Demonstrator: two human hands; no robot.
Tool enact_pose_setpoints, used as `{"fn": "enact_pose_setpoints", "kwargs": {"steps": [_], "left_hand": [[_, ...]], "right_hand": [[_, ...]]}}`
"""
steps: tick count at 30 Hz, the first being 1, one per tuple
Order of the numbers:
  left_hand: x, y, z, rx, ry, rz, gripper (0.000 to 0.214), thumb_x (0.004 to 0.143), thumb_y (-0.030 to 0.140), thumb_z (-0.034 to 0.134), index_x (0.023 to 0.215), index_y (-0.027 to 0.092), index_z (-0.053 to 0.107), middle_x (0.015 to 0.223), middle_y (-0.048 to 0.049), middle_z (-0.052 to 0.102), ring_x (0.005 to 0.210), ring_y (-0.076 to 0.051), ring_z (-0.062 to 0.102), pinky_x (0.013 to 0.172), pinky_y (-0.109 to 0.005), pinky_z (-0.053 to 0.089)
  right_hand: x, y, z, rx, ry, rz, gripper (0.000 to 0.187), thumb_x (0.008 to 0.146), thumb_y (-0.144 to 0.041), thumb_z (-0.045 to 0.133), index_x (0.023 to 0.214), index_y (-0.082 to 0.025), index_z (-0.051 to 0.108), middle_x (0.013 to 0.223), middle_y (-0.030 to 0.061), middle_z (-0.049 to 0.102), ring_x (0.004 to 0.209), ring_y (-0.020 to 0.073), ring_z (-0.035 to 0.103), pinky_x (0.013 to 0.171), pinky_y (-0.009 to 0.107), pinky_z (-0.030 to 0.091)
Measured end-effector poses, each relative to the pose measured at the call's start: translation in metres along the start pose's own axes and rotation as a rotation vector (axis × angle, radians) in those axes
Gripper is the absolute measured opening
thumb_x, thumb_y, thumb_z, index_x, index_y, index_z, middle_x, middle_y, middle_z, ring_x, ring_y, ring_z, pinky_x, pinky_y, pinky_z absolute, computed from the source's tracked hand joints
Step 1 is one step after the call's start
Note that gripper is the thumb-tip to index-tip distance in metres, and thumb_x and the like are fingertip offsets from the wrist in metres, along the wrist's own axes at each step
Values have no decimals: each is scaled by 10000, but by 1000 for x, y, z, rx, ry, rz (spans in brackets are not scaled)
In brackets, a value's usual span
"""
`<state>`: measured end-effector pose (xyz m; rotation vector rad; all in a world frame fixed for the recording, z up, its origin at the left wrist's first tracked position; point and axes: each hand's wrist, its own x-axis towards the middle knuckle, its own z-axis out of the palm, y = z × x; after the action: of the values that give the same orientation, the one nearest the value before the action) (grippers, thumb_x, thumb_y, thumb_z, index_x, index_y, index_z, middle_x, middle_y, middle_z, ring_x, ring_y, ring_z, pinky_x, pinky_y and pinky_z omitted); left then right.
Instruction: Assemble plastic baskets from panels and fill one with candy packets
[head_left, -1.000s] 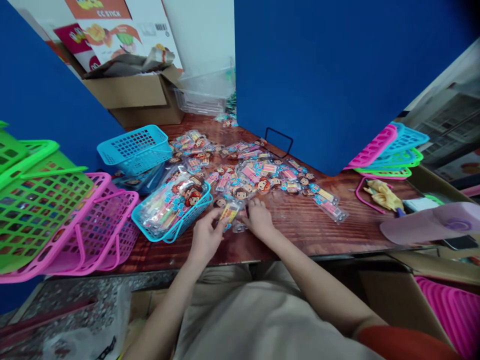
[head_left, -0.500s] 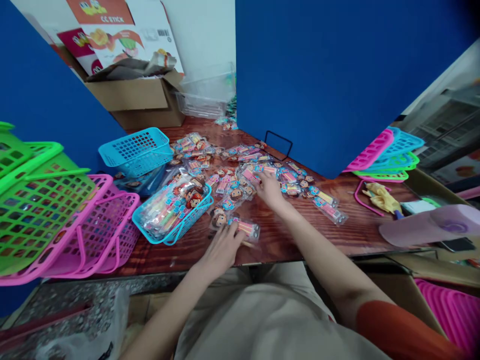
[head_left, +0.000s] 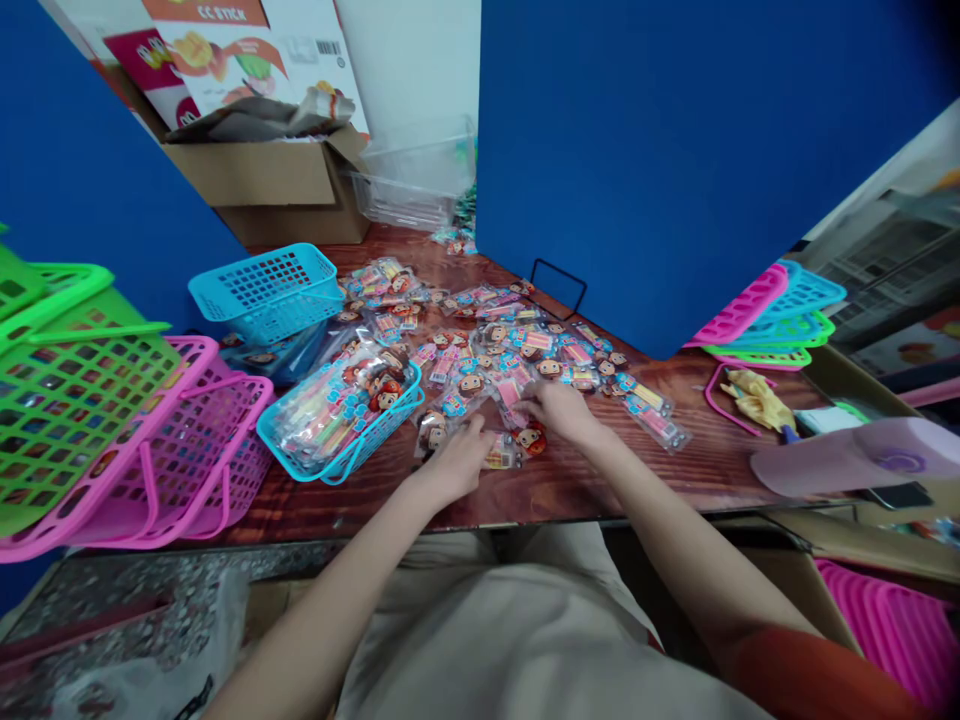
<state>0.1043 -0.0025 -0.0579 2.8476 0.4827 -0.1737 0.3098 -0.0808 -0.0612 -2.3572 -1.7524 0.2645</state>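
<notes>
My left hand [head_left: 457, 462] rests low over the near edge of the packet pile, fingers bent down on a clear packet of coloured sticks [head_left: 504, 452]. Beside it, my right hand [head_left: 562, 408] has its fingers closed at the edge of a clear packet with pink sticks [head_left: 512, 385]. A packet with a red-haired cartoon head [head_left: 531, 438] lies just below the right fingertips. More such packets [head_left: 577, 352] spread across the wooden table. To the left, a blue basket [head_left: 347, 462] is filled with packets. My fingertips are partly hidden.
Green [head_left: 90, 370] and pink baskets [head_left: 187, 440] are stacked at left, with another blue basket [head_left: 266, 295] behind. A cardboard box [head_left: 262, 180] and a clear bin [head_left: 409, 200] stand at the back. A blue panel [head_left: 637, 180] rises behind; a pinkish bottle [head_left: 840, 455] is at right.
My right hand has come back toward me from the pile, along with a pink-stick packet. My left hand has shifted slightly right and up. A red-haired packet now shows between the hands.
</notes>
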Motion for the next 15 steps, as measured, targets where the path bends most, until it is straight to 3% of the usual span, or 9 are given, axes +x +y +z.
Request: {"fn": "enact_pose_setpoints", "kwargs": {"steps": [1,4,7,10,13,15], "left_hand": [[2,0,1,-3,-2,-14,309,774,30,564,1057,154,566,1245,-170,497,1010,-276,642,859,-412,528],[5,1,2,-19,-1,-45,303,766,48,610,1043,158,553,1238,-171,501,993,-265,648,849,-387,523],[5,3,-2,-19,30,-75,404,736,64,670,1097,156,514,1212,-157,529,1083,-274,609,880,-368,507],[-5,9,-5,16,85,-129,466,729,55,664,1152,145,490,1232,-162,520,1151,-292,566,913,-396,489],[-23,19,-2,65,121,-153,335,749,-1,570,1041,161,551,1211,-138,529,1100,-278,577,917,-426,485],[-36,23,4,131,172,-136,332,753,-34,508,1006,169,577,1200,-125,544,1084,-275,568,932,-455,478]], "right_hand": [[1,2,-2,-32,18,-75,235,927,-274,520,1087,-232,687,1088,102,668,983,237,613,792,311,465],[10,6,-7,-133,-50,-363,560,803,-37,543,1296,-298,595,1399,78,506,1201,277,484,933,372,432],[21,10,-13,-171,-193,-498,663,706,-5,618,1283,-331,610,1441,61,457,1182,296,463,920,393,440],[25,13,-21,-187,-169,-547,516,752,-39,615,1181,-321,677,1279,87,550,1110,266,488,891,382,437],[23,17,-25,-222,-144,-610,172,838,-217,634,964,-256,744,1173,111,572,1116,286,468,904,420,415],[20,21,-24,-190,-167,-658,139,837,-337,661,839,-224,740,1182,113,570,1133,296,454,927,435,400]]}}
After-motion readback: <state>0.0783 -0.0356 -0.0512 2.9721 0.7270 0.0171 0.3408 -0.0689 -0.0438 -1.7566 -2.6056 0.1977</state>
